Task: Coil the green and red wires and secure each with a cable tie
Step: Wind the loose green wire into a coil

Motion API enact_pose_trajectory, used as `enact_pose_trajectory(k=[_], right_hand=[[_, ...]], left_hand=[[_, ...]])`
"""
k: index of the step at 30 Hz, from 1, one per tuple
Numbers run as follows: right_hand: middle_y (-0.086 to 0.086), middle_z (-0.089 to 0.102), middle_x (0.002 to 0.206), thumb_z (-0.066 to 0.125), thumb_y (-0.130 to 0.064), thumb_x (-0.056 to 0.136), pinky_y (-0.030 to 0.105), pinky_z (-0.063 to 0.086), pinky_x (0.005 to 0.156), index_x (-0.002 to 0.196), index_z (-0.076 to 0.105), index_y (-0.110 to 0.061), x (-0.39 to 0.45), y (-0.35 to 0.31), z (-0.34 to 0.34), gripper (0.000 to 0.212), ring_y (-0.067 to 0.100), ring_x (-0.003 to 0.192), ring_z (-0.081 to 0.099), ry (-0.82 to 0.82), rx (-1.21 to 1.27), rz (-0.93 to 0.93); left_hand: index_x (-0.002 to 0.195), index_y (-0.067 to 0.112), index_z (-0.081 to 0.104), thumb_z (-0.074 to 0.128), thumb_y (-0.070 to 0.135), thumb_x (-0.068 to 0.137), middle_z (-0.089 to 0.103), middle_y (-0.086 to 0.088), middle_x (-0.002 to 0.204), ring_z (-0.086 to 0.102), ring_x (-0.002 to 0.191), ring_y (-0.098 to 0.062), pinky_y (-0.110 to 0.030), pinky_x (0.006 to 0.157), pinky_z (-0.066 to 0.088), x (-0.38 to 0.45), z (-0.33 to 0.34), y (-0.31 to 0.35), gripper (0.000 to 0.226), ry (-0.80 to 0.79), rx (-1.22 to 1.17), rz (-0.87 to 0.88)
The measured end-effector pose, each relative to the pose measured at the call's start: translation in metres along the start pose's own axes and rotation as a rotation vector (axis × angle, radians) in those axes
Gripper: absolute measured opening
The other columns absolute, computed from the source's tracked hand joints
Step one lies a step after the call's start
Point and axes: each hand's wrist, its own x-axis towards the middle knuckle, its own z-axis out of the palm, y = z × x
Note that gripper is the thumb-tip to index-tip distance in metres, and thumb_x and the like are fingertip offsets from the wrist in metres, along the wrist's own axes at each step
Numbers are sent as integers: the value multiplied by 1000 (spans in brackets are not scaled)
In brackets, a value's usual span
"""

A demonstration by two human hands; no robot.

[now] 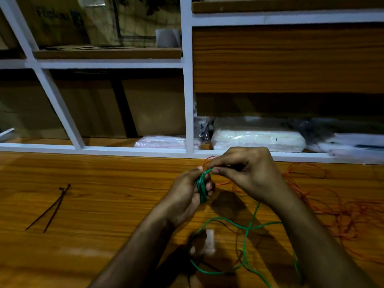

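My left hand [187, 194] grips a small coil of green wire [201, 187] wound around its fingers, above the wooden table [93, 204]. My right hand [245, 173] pinches the green strand just right of the coil's top. The loose rest of the green wire [247, 227] loops down over the table toward the near edge. The red wire [342, 215] lies in a loose tangle on the table to the right, one strand running behind my hands. Two dark cable ties [52, 208] lie side by side on the left of the table.
A blurred white connector [208, 242] hangs below my left hand. A white-framed shelf [187, 100] stands along the table's far edge, holding cardboard boxes [93, 109] and plastic-wrapped packs [257, 138].
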Motion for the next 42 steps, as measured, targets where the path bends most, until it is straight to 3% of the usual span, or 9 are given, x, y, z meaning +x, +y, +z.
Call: enact_pose_trajectory(k=[6,15,23,26,31,34,37,39,42], right_hand=[[-11,76,83,78,-17,83,36,57,72,89,80,-20,-5,16,15,8,6,81,71,227,128,192],[-11,72,66,75,-21,85,19,52,62,78,77,-26,-5,30,37,9,-2,64,66,260,180,405],[-5,68,66,57,-24,99,28,42,58,90,74,-20,-8,36,56,20,5,61,59,-104,76,465],[-4,67,62,49,-23,102,20,39,50,86,64,-24,-11,25,61,22,0,49,55,-307,9,512],[6,72,80,39,-11,101,21,44,44,96,52,-18,-14,-5,52,15,2,43,54,-569,-70,474],[6,69,99,44,-17,100,24,46,57,113,47,-17,-18,-23,48,14,6,68,62,-738,-255,393],[11,60,116,49,-20,98,33,43,71,124,43,-17,-20,-43,48,27,28,107,59,-819,-401,352],[12,58,119,51,-21,98,33,38,73,126,45,-15,-22,-53,44,30,30,112,56,-829,-434,324],[11,61,112,52,-23,97,36,45,76,115,55,-17,-21,-60,33,20,30,108,59,-801,-467,279]], left_hand=[[70,13,46,40,27,91,43,-8,55,43,53,-22,-32,56,35,-12,7,7,27,-165,117,-42],[70,13,52,34,32,96,36,-3,52,38,59,-23,-31,60,35,-19,3,26,37,-303,-70,-95],[69,15,46,33,30,99,38,-2,54,49,63,-24,-31,60,50,-21,-6,43,36,-216,-217,-65],[70,16,47,34,29,98,40,-1,58,52,62,-22,-29,59,50,-20,-10,48,34,-176,-270,-24],[74,16,49,34,28,100,54,-2,68,55,66,-21,-27,59,50,-14,-19,49,33,-112,-347,25],[74,13,53,36,27,99,70,-12,94,67,76,-25,-27,64,55,-13,-21,49,34,-82,-396,43],[77,10,53,32,28,103,63,-24,123,66,109,-34,-33,86,55,-12,-20,49,39,-49,-414,37],[79,10,53,32,29,104,59,-27,128,58,120,-35,-38,99,48,-12,-17,49,37,5,-365,39],[80,10,54,32,28,103,57,-26,131,52,125,-35,-43,106,40,-11,-14,46,36,65,-285,35]])
